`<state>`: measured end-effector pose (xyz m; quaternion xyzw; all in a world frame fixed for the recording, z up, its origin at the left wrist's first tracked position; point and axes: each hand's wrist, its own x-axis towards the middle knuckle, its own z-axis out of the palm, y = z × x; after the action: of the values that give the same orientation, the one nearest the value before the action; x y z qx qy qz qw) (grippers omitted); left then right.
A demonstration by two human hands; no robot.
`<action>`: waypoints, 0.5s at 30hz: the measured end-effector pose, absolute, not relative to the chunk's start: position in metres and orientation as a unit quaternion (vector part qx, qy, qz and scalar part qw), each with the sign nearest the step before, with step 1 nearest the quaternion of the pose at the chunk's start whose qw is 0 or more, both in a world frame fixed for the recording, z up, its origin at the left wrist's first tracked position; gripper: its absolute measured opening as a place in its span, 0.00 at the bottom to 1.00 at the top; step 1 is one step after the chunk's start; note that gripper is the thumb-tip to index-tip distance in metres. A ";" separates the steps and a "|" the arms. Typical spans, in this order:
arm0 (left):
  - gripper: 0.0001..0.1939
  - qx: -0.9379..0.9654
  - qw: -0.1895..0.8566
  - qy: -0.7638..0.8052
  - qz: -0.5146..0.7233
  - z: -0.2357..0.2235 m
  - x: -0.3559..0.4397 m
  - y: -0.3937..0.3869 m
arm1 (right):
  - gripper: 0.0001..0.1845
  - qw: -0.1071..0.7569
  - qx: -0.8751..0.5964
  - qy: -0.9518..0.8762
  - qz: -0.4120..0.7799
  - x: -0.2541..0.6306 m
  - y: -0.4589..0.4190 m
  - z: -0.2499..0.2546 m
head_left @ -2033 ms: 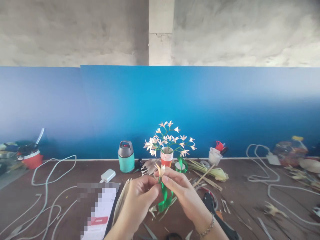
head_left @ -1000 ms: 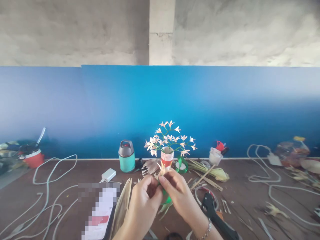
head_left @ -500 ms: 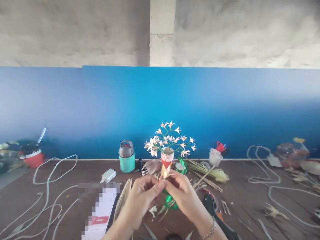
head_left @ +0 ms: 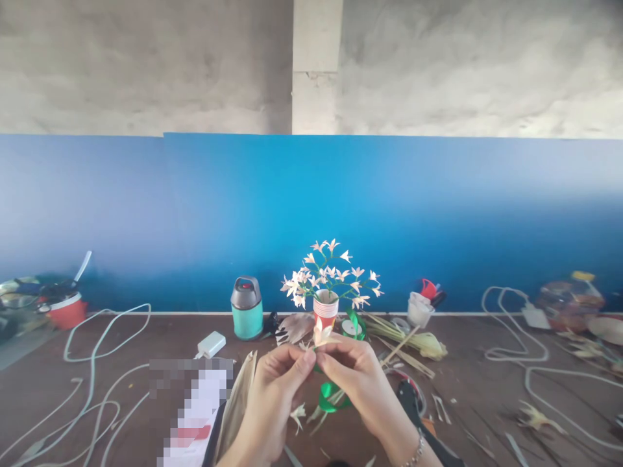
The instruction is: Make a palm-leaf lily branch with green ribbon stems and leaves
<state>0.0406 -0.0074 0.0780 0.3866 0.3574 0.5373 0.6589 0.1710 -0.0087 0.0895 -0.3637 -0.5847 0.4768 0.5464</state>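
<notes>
Between my two hands stands a small pale husk-like flower (head_left: 322,336), petals pointing up. My left hand (head_left: 280,383) pinches at its base with thumb and forefinger. My right hand (head_left: 355,376) is closed in a pinch at the same spot, its fingertips close to the left ones; they hide the flower's base. Green ribbon (head_left: 333,397) hangs below the fingers in a loop. Just behind, a stack of paper cups (head_left: 326,298) holds a spray of similar pale flowers (head_left: 342,274) on green stems. One loose flower (head_left: 298,415) lies beneath my hands.
A teal flask (head_left: 247,319), a white charger (head_left: 211,344) and tangled white cables (head_left: 92,363) are on the left. To the right are dried husks (head_left: 423,340), a white tool cup (head_left: 419,310) and a black-handled tool (head_left: 409,402). A blue partition (head_left: 292,207) stands behind.
The flower has turned between my fingers, its petals now more spread to view. Both hands stay pinched together, the fingertips slightly shifted. The camera has tilted up a little.
</notes>
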 end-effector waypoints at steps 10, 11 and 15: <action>0.16 0.468 0.615 0.383 0.507 0.077 0.037 -0.001 | 0.08 0.540 -0.392 -0.721 0.186 0.166 -0.017 0.095; 0.17 0.478 0.609 0.383 0.503 0.077 0.036 0.000 | 0.08 0.536 -0.389 -0.729 0.172 0.165 -0.017 0.095; 0.17 0.504 0.569 0.396 0.515 0.076 0.036 0.000 | 0.09 0.539 -0.386 -0.729 0.172 0.164 -0.013 0.092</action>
<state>0.0357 -0.0002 0.0757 0.5036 0.3959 0.5155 0.5691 0.1635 -0.0134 0.0924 -0.3864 -0.7287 0.1716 0.5388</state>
